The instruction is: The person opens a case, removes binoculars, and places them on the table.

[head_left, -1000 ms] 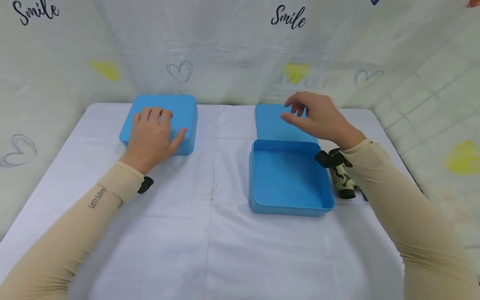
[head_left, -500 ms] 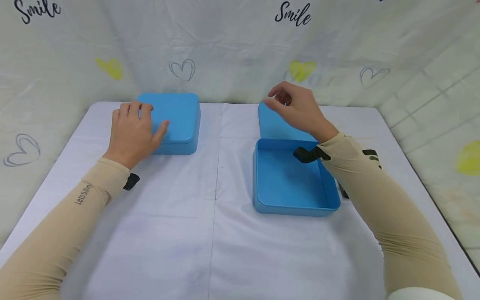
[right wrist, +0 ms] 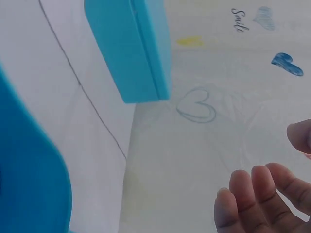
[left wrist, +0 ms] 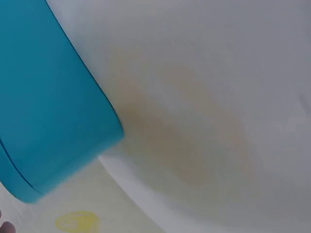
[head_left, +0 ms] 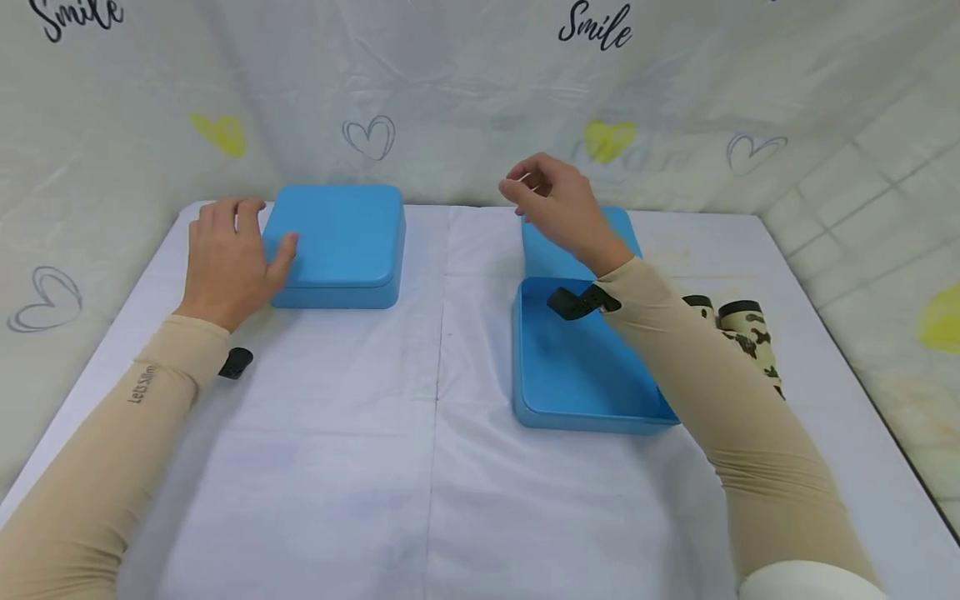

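And here's the left hand (head_left: 228, 267), fingers loosely extended, thumb well apart, with the lidded blue box (head_left: 337, 237) immediately to its right! The thumb overlaps the box's near left corner; contact, we can't tell. Over to the right hand (head_left: 558, 204), aloft, fingers gently bent, thumb tip and fingers apart in the wrist view. Below it and nearer the person sits the uncovered blue box (head_left: 570, 375), its right side blocked by the beige sleeve (head_left: 675, 342). Under that hand, a blue panel (head_left: 555, 254) runs back from that box's far edge. Camouflage rolls (head_left: 750, 329) lie right of the hand, partly hidden by the sleeve. Both boxes face up on the bench (head_left: 337, 467), broader side-to-side here, true long axis uncertain.
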Tool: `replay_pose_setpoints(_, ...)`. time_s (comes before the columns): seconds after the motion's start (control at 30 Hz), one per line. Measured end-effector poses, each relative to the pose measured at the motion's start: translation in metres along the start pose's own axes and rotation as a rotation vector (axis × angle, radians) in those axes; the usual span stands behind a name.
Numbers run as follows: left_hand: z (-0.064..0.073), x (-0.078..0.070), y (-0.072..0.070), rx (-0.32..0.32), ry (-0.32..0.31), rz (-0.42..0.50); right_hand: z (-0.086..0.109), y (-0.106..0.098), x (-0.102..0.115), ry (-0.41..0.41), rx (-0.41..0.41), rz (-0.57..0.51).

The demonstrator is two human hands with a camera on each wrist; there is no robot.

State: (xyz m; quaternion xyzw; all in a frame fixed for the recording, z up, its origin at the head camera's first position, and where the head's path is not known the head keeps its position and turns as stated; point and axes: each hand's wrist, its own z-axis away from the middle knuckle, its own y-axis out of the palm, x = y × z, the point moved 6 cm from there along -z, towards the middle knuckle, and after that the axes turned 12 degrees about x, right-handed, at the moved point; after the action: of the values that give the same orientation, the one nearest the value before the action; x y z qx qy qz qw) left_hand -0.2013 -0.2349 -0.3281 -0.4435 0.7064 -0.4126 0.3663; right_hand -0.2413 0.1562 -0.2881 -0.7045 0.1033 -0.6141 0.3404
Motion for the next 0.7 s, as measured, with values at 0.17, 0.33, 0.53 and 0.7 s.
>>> replay_pose_setpoints(0.17,0.003,0.015,0.000,0.009,-0.045,0.052,-0.012,0.016,0.001,0.041,0.033,-0.101)
replay_pose_setpoints(0.33,0.005,0.026,0.005,0.063,-0.083,0.100,-0.024,0.038,0.003,0.064,0.069,-0.180)
replay_pose_setpoints(0.53,0.008,0.046,0.015,0.227,-0.250,0.255,-0.036,0.066,0.005,0.086,0.141,-0.203)
replay_pose_setpoints(0.7,0.010,0.061,0.025,0.341,-0.329,0.347,-0.043,0.085,0.006,0.138,0.167,-0.259)
